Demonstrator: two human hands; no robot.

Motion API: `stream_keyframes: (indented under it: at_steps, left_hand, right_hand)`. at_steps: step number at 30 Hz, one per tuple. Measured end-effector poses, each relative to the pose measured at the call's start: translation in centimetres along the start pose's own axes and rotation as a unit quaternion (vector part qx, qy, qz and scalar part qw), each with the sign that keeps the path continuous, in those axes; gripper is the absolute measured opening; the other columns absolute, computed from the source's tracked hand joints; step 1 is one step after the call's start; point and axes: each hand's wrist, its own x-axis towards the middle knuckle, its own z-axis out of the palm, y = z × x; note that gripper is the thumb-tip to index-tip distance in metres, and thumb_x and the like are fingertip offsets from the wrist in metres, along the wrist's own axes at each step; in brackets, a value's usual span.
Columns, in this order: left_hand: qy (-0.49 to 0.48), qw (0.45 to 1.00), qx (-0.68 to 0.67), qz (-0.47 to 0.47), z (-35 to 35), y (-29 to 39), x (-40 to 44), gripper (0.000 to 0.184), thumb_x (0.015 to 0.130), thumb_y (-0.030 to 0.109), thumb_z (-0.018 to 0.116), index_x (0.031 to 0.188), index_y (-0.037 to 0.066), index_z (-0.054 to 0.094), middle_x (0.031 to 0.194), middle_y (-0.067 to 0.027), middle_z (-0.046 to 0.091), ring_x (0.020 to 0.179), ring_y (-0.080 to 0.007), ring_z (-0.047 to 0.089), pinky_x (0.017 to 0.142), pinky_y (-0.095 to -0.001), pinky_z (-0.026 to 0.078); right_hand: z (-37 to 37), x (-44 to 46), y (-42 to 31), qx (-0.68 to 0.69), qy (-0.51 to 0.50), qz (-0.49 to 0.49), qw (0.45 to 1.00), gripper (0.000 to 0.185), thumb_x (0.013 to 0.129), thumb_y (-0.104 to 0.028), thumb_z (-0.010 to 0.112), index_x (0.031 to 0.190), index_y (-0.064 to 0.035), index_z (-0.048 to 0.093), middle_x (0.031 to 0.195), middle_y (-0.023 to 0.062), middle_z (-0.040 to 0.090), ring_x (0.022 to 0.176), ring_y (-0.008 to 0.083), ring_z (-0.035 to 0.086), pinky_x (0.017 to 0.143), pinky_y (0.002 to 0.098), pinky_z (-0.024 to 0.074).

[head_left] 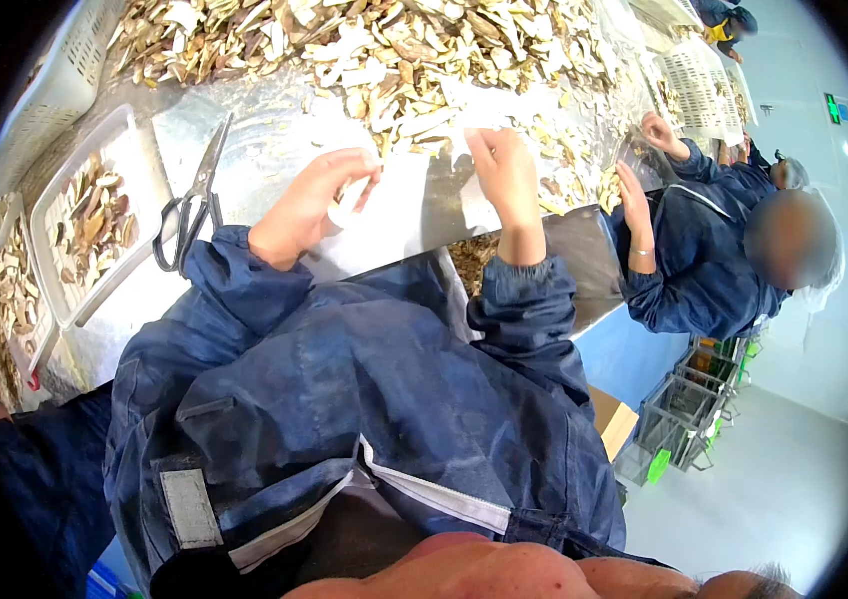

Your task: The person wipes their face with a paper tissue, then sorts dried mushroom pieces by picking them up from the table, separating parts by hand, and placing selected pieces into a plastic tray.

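Left hand (319,200): fingers curled toward the thumb, gripping a pale piece (348,204); glare and the fingers hide part of it, and its kind cannot be made out. Right hand (508,180): fingers bent in toward the thumb, just above the table (249,185) or touching it; whether anything is gripped cannot be told, as the fingertips wash out in bright light. The two hands are apart.

Directly beyond both sets of fingers lies a heap (424,50) of brown and cream slices, cut off at the top of the view, its near part overexposed. Left of the left fingers, near the sleeve, lie scissors (191,210) with dark handles, blades pointing away. Further left stands a white tray (147,205) holding slices; beyond it, a white basket (62,75), cut off by the dark lens edge. Below the right wrist, more slices (474,262) show in a gap, partly hidden by sleeve and jacket.

Right of the right fingers, a co-worker (694,235) has both hands near the heap's edge; what they touch is unclear. At far lower left, another person's sleeve (49,479) is mostly cut off.
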Motion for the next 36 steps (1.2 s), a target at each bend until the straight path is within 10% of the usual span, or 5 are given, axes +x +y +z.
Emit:
stream_keyframes:
  at_steps: [7, 15, 25, 36]
  left_hand:
    - [0.029, 0.982, -0.187, -0.019, -0.9, -0.6, 0.5, 0.021, 0.1, 0.025, 0.048, 0.093, 0.007, 0.056, 0.088, -0.0058, 0.061, 0.075, -0.0174, 0.06, 0.063, -0.0304, 0.049]
    - [0.022, 0.98, -0.197, 0.002, -0.8, -0.4, 0.4, 0.021, 0.098, 0.016, 0.05, 0.112, 0.002, 0.058, 0.09, -0.0059, 0.061, 0.078, -0.0176, 0.061, 0.068, -0.0315, 0.05]
    - [0.067, 0.989, -0.089, 0.094, -0.4, -0.5, 0.3, 0.025, 0.095, 0.017, 0.065, 0.114, 0.001, 0.061, 0.083, 0.0001, 0.058, 0.07, -0.0073, 0.053, 0.062, -0.0238, 0.044]
    - [0.04, 0.994, 0.032, 0.093, -0.1, -0.5, -0.1, 0.025, 0.091, 0.025, 0.072, 0.105, 0.004, 0.066, 0.086, 0.0027, 0.062, 0.069, -0.0044, 0.052, 0.06, -0.0212, 0.04]
  right_hand:
    - [3.4, 6.6, 0.3, 0.104, 0.167, -0.017, 0.98, 0.034, 0.085, -0.034, 0.07, 0.1, -0.0038, 0.074, 0.095, 0.018, 0.068, 0.088, 0.0326, 0.066, 0.08, 0.0396, 0.0508]
    - [3.1, 4.8, -0.4, 0.441, 0.036, 0.07, 0.894, 0.021, 0.085, -0.005, 0.073, 0.102, 0.0039, 0.065, 0.084, 0.0023, 0.064, 0.076, 0.0093, 0.059, 0.068, 0.0203, 0.046]
    - [3.2, -2.4, -5.4, 0.652, -0.109, 0.086, 0.745, 0.027, 0.089, -0.004, 0.07, 0.112, 0.0018, 0.056, 0.086, 0.01, 0.068, 0.076, 0.0173, 0.069, 0.066, 0.026, 0.0524]
    - [4.6, -5.0, -7.1, 0.638, -0.101, 0.074, 0.76, 0.017, 0.091, -0.006, 0.07, 0.101, -0.001, 0.057, 0.086, 0.0084, 0.068, 0.076, 0.0143, 0.067, 0.066, 0.0247, 0.0514]
